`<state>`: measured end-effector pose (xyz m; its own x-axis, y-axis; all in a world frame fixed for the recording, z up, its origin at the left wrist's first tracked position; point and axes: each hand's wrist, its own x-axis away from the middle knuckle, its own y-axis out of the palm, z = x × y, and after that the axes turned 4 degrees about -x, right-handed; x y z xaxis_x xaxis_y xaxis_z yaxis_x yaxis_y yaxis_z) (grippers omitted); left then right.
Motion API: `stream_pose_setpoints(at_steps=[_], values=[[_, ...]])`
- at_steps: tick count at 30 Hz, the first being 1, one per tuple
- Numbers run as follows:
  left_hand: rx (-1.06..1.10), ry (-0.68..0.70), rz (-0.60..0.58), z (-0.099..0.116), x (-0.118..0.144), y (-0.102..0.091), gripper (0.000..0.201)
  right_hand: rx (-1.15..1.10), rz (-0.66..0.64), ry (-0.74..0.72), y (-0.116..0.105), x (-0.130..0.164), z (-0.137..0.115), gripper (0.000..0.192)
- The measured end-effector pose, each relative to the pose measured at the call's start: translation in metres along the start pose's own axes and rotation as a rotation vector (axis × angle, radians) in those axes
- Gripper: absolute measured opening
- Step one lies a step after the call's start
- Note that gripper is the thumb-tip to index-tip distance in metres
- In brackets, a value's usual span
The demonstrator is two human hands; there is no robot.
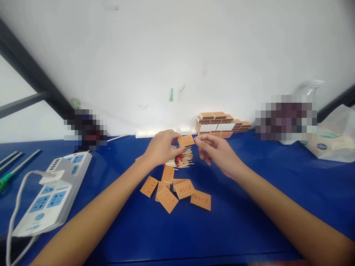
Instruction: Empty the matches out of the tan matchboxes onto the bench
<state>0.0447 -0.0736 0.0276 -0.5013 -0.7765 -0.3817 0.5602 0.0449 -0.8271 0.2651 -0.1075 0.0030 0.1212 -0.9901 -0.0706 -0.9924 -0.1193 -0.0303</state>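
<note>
An orange matchbox (186, 140) with red print is held between the thumb and fingers of my left hand (162, 146), above a pile of loose matches (183, 159). My right hand (217, 152) is closest to the box's right end, its thumb and forefinger pinched together. Whether those fingertips grip the box or some small thing is too fine to make out. Nearer to me lie several flat matchboxes, among them one with its print facing up (185, 189), a tilted one (168, 200) and one at the right (200, 200).
Stacked matchboxes (213, 126) lean by the wall at the back. White trays (146, 134) line the wall behind my left hand. A power strip (51, 197) with a cable lies at the left, beside a green-handled tool (11, 175). A tissue pack (328, 142) stands at the right.
</note>
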Motion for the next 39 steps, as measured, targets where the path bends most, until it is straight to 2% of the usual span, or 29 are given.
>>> stream_pose_setpoints(at_steps=[5, 10, 15, 16, 19, 21, 25, 29, 34, 37, 39], values=[[-0.005, -0.032, -0.003, 0.001, 0.0, 0.0, 0.025, -0.065, 0.198, -0.037, -0.002, 0.0, -0.002, 0.039], [-0.06, -0.019, -0.007, 0.005, 0.0, -0.001, 0.02, -0.024, -0.016, 0.038, 0.003, 0.003, -0.005, 0.04], [-0.065, -0.024, -0.008, 0.008, 0.001, -0.001, 0.022, -0.078, 0.189, -0.01, 0.005, 0.003, -0.004, 0.037], [-0.069, -0.02, -0.005, 0.008, 0.001, -0.001, 0.022, -0.071, 0.166, 0.002, 0.004, 0.003, -0.004, 0.037], [-0.109, 0.008, 0.004, 0.01, 0.002, 0.001, 0.022, 0.023, -0.03, 0.057, 0.005, 0.005, -0.002, 0.04], [-0.138, 0.033, 0.011, 0.009, 0.002, 0.003, 0.024, 0.074, -0.079, 0.058, 0.005, 0.005, 0.001, 0.043], [-0.159, 0.076, -0.007, 0.007, 0.003, 0.005, 0.03, 0.058, 0.025, 0.052, 0.002, 0.003, 0.006, 0.043], [-0.159, 0.055, -0.036, 0.006, 0.002, 0.003, 0.029, -0.005, 0.108, 0.059, 0.0, -0.002, 0.008, 0.043], [-0.163, 0.016, -0.045, 0.003, 0.001, -0.001, 0.025, -0.05, 0.135, 0.051, -0.003, -0.009, 0.011, 0.041], [-0.168, 0.0, -0.04, -0.003, 0.0, -0.003, 0.026, -0.022, 0.208, 0.01, -0.016, -0.018, 0.011, 0.034], [-0.166, -0.001, -0.036, -0.007, 0.0, -0.004, 0.026, 0.009, 0.307, -0.045, -0.035, -0.026, 0.008, 0.029]])
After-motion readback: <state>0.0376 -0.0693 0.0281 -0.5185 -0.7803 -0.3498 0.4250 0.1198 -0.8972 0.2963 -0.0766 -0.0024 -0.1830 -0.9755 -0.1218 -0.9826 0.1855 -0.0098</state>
